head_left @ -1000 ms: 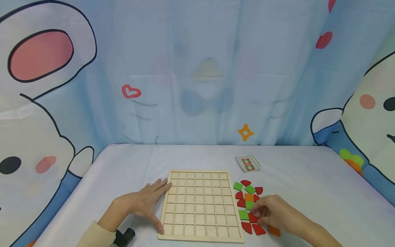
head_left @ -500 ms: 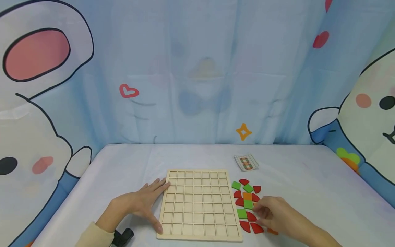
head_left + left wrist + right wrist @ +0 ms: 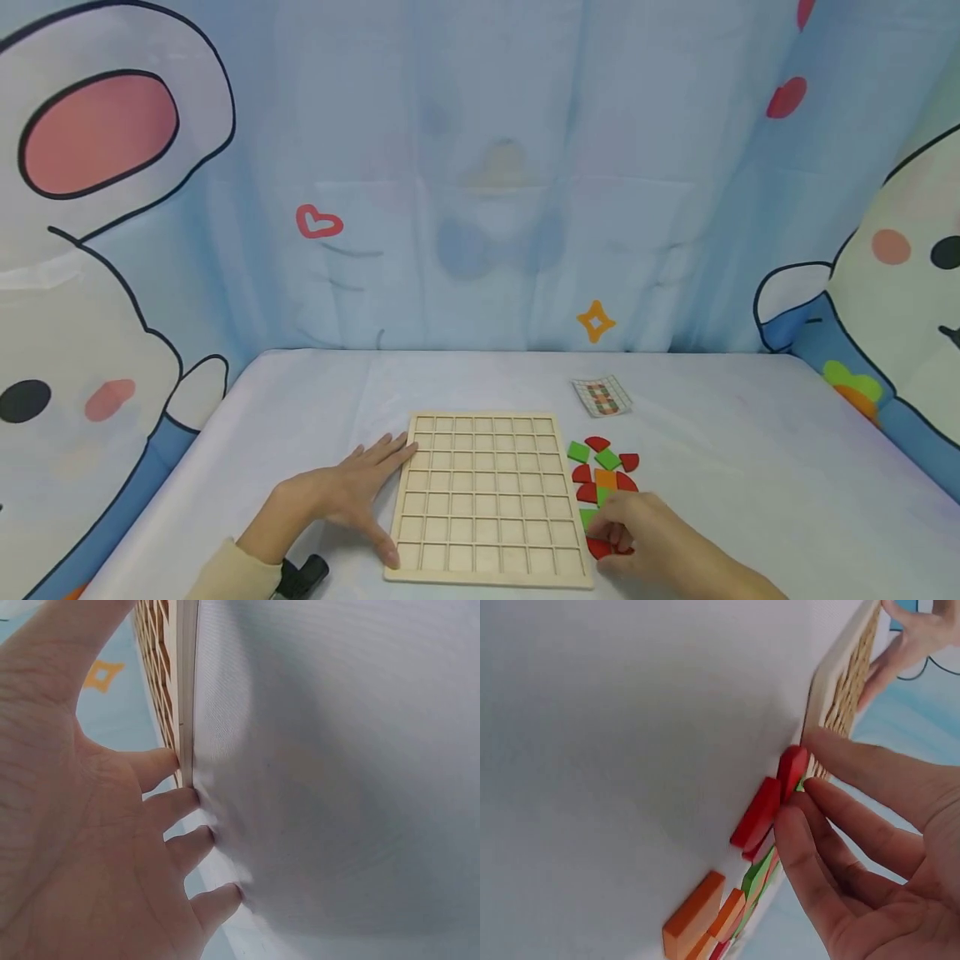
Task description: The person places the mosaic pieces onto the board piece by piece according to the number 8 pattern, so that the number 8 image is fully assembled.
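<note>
A pale wooden grid board (image 3: 487,579) lies on the white table. My left hand (image 3: 352,493) spreads along its left edge, thumb near the front corner and fingertips near the far part. In the left wrist view, the left fingertips press on the tablecloth beside the board's rim (image 3: 186,690). My right hand (image 3: 648,533) reaches over small coloured pieces at the board's right side. In the right wrist view, its thumb and fingertips sit apart from each other, right at two red rounded pieces (image 3: 793,766). The hand partly covers a green square (image 3: 587,517) in the head view.
Red quarter-round pieces (image 3: 597,443), green squares (image 3: 578,452) and an orange square (image 3: 605,478) lie loosely along the board's right side. Orange blocks (image 3: 694,915) lie nearer in the right wrist view. A printed pattern card (image 3: 602,397) lies behind them. A cartoon curtain (image 3: 480,167) hangs behind the table.
My right hand has moved left and toward the front, from the outer pieces to the red ones near the board's front right corner. The left hand stays on the board's edge.
</note>
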`<state>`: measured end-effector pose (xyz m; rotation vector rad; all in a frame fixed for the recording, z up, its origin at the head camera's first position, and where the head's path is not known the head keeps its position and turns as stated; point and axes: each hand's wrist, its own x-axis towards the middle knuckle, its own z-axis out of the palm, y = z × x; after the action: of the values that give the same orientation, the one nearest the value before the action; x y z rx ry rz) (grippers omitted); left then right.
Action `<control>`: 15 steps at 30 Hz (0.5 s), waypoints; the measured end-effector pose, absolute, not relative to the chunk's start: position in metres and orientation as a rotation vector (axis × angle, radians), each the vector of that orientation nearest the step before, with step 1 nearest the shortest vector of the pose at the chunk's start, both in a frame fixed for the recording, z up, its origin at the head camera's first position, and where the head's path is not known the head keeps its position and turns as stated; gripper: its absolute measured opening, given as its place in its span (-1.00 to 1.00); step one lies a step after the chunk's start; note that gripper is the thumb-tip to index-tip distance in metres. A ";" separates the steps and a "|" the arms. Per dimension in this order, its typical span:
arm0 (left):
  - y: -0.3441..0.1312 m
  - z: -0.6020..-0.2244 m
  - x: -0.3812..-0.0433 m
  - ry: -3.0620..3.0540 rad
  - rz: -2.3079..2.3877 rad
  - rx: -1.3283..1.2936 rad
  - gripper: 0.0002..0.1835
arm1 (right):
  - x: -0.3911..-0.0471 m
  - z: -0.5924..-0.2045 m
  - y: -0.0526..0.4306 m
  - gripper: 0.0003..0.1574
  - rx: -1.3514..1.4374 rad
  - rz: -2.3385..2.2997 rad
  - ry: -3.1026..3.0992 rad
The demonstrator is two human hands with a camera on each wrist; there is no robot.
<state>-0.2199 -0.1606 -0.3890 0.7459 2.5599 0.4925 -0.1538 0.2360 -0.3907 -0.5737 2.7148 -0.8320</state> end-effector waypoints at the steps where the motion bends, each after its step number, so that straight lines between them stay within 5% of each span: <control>1: -0.160 -0.389 -0.220 2.558 0.492 0.746 0.46 | -0.153 -0.392 0.234 -0.77 -0.551 -0.814 2.719; 15: -0.160 -0.388 -0.219 2.546 0.470 0.739 0.45 | -0.160 -0.395 0.234 -0.77 -0.588 -0.865 2.659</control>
<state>-0.2195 -0.1595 -0.3879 0.7389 2.5463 0.4704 -0.1605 0.2342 -0.3946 -0.5876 2.6589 -0.8653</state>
